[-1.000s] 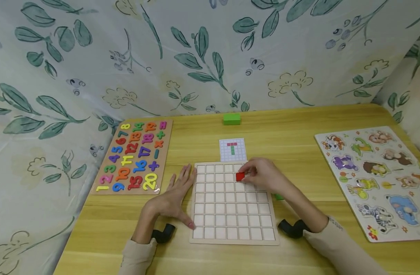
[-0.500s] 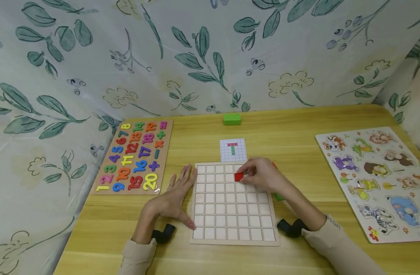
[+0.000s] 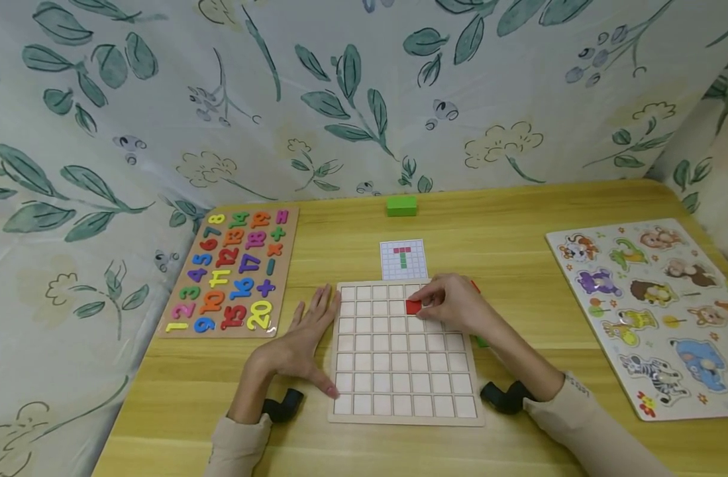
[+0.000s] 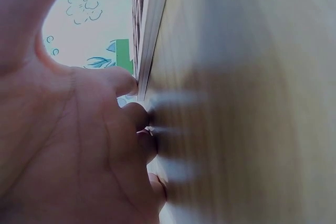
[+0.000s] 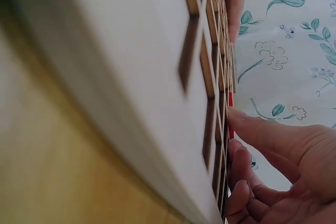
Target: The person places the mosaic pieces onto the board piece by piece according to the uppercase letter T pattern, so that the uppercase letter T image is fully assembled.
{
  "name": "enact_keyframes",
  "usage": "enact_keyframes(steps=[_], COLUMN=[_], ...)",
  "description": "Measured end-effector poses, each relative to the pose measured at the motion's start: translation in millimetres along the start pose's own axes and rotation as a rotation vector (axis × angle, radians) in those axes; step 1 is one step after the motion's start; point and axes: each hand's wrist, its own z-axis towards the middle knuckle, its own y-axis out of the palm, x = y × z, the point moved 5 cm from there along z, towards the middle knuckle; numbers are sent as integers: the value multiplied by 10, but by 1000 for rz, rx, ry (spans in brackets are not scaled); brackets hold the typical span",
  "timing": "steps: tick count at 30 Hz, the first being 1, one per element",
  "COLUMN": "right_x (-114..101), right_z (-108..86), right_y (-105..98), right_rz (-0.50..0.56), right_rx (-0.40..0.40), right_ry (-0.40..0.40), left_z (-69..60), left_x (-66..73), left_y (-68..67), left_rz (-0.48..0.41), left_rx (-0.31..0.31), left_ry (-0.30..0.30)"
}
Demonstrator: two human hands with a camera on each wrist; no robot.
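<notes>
A square wooden grid board (image 3: 390, 381) lies on the table. My right hand (image 3: 459, 306) pinches a red block (image 3: 413, 307) between thumb and fingers, at a cell in the second row from the board's far edge. In the right wrist view the red block (image 5: 230, 99) shows at the fingertips of the right hand (image 5: 294, 156), low against the grid. My left hand (image 3: 296, 344) is spread, its thumb and fingers touching the board's left edge; the left wrist view shows its palm (image 4: 68, 140) beside that edge. Beyond the board lies a card (image 3: 403, 271) with a red and green T pattern.
A green block (image 3: 402, 207) stands at the back. Red and green pieces, partly hidden by the right arm, lie right of the board. A number puzzle (image 3: 244, 331) is at left, an animal puzzle (image 3: 590, 318) at right. Black objects (image 3: 285, 405) sit near both wrists.
My right hand has shifted slightly left with the red block, and a bit of red now shows behind that hand. The left hand has stayed in place.
</notes>
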Motion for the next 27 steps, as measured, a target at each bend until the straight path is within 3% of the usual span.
enact_keyframes(steps=[14, 27], right_x=[33, 206], right_z=[-87, -296], right_y=[-75, -563], right_rz=[34, -48], right_rx=[-125, 11], right_ry=[-83, -56], left_z=[-2, -13], left_x=[2, 17], left_y=[1, -4], left_rz=[-4, -18], left_rx=[2, 1], left_ry=[-4, 13])
